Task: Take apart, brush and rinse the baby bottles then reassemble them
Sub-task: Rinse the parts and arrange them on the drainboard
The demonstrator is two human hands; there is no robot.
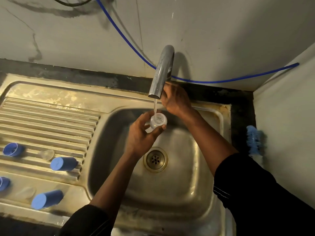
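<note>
My left hand (143,133) grips a clear baby bottle (157,121) over the sink basin (192,167), its open mouth under the running water from the tap (162,72). My right hand (175,99) reaches behind the tap spout, its fingers hidden there. On the drainboard (51,116) lie two blue bottle caps (64,164) (46,199), two blue rings (12,149) (4,183) and two clear teats (47,154) (26,192). A blue bottle brush (254,138) lies at the sink's right edge.
The drain (155,159) sits in the middle of the basin. A blue hose (122,36) runs along the wall behind the tap. A wall closes in the right side right beside the brush.
</note>
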